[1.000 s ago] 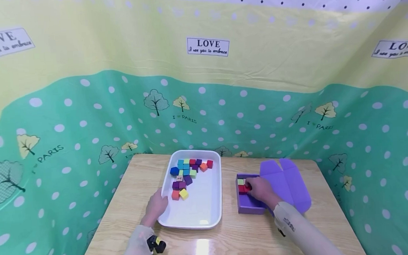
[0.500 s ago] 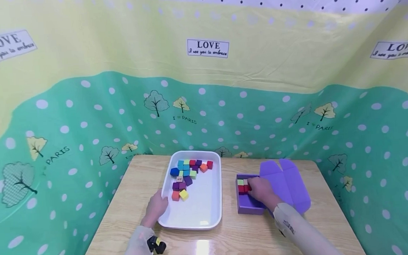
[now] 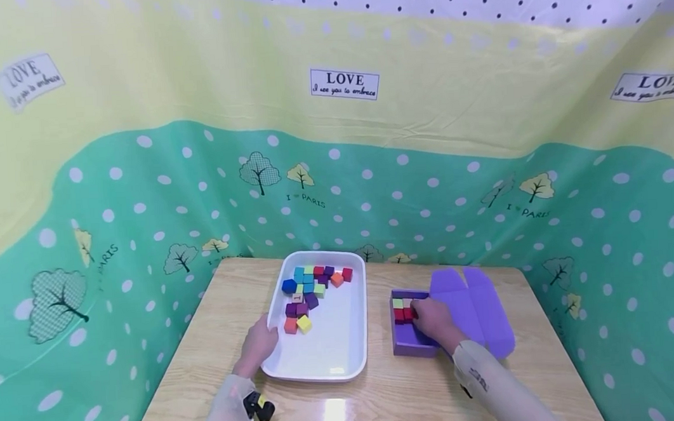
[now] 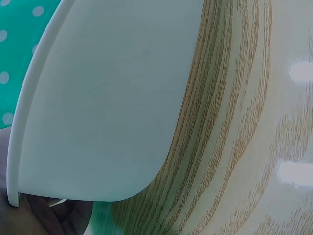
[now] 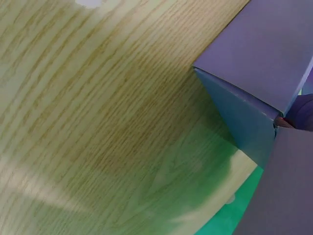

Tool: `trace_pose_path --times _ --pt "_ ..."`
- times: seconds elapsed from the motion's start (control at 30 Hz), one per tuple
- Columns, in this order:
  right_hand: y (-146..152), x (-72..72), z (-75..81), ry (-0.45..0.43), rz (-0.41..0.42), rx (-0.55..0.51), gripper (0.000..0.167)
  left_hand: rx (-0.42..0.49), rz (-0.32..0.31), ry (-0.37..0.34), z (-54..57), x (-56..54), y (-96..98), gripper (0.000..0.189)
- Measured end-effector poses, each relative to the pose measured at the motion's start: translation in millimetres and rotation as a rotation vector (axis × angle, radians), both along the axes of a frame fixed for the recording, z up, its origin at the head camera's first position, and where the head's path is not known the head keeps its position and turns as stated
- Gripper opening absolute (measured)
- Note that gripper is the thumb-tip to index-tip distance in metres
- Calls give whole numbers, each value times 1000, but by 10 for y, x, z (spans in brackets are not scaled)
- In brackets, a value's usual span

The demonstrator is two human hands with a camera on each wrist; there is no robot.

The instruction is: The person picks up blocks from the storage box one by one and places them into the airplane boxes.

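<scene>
My left hand (image 3: pixel 259 343) grips the left rim of a white tray (image 3: pixel 332 341); in the left wrist view its fingers (image 4: pixel 78 215) curl beneath the rim. Colored cubes (image 3: pixel 308 288) are clustered in the tray's far-left part. To the right, my right hand (image 3: pixel 432 318) reaches into an open purple box (image 3: pixel 414 351), fingertips right at the red cubes (image 3: pixel 400 316). A light green cube (image 3: pixel 398 303) and a pale cube (image 3: pixel 407 302) sit behind them. The fingers hide the far-right inside corner, and I cannot tell whether they pinch a cube.
The box's purple lid (image 3: pixel 462 312) lies folded back to the right. A wooden table (image 3: pixel 375 399) carries tray and box, with a strip of bare wood between them. A green and yellow curtain (image 3: pixel 336 191) hangs behind and at both sides.
My right hand has shifted slightly right within the box, exposing more of the pale and red cubes. The left hand stays on the tray rim.
</scene>
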State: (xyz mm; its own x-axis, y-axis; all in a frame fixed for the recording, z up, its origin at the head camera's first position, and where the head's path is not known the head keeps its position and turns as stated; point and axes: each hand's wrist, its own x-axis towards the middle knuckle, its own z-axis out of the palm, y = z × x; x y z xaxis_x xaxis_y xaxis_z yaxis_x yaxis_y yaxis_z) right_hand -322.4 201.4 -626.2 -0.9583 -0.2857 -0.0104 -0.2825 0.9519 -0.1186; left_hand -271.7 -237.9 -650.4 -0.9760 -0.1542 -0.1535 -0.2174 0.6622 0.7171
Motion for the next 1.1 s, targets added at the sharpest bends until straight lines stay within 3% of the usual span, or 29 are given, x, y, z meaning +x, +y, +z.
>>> trace_pose_path --times 0.23,0.53,0.83,1.1 --pt "-6 17 31 -1 10 -5 17 -2 6 3 5 7 4 46" --pt "-259 15 241 -9 10 -107 15 -5 3 7 23 6 10 46" --pt "-759 -35 296 12 101 -186 6 20 -8 7 -9 -46 6 49" --pt "-1436 -2 423 -34 229 -122 8 -17 4 41 -8 -8 -24 43"
